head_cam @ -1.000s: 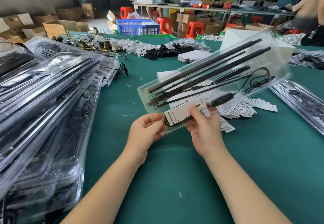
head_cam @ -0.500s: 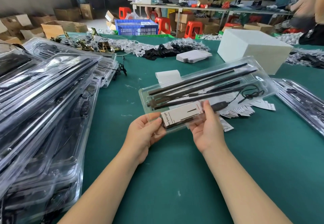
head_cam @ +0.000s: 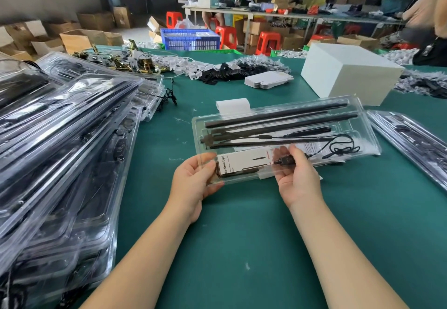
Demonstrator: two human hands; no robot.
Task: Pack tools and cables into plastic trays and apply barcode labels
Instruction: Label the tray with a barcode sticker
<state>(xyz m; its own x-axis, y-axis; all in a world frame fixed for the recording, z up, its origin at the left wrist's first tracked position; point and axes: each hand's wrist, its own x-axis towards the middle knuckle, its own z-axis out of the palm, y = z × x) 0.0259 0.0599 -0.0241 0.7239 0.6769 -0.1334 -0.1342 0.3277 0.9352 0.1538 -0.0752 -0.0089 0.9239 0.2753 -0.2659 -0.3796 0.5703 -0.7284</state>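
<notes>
The clear plastic tray [head_cam: 285, 139], tilted up a second ago, now lies flat on the green table [head_cam: 242, 236]. It holds black rods [head_cam: 278, 115], a cable [head_cam: 341, 147] and a white label card [head_cam: 244, 162]. The left hand [head_cam: 193, 180] grasps its near-left corner; the right hand [head_cam: 297, 175] pinches its near edge.

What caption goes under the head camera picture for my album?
Both hands, left hand and right hand, hold a clear plastic tray of black rods over the green table.

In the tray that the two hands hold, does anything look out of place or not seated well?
Mostly tidy. In the clear tray the black rods lie straight and side by side. The thin black cable at the right end is a loose tangle, not a neat coil. The left hand and right hand grip the near edge.
</notes>
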